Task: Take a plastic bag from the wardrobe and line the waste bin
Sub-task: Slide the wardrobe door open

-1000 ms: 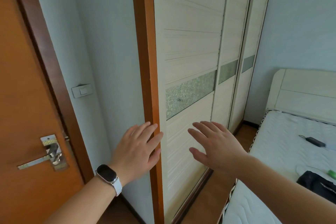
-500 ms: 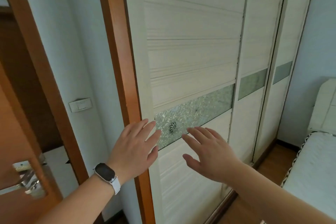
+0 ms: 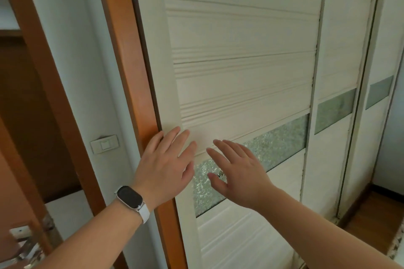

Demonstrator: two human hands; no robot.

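Note:
A cream wardrobe with sliding doors fills the view; its nearest door (image 3: 240, 67) is closed and has a frosted glass strip (image 3: 277, 142) across the middle. My left hand (image 3: 166, 166), with a watch on the wrist, has straight fingers at the door's left edge beside the orange wooden frame (image 3: 122, 50). My right hand (image 3: 238, 172) is spread flat over the glass strip, just right of the left hand. Whether either palm touches the door cannot be told. No plastic bag or waste bin is in view.
Two more wardrobe doors (image 3: 341, 72) run off to the right. A light switch (image 3: 105, 144) sits on the wall left of the frame. An orange room door with a metal handle (image 3: 24, 247) stands at the lower left. Wooden floor (image 3: 371, 214) shows at the lower right.
I have come closer to the wardrobe and both hands have risen from below the glass strip to its level, near the door's left edge. The bed has left the view.

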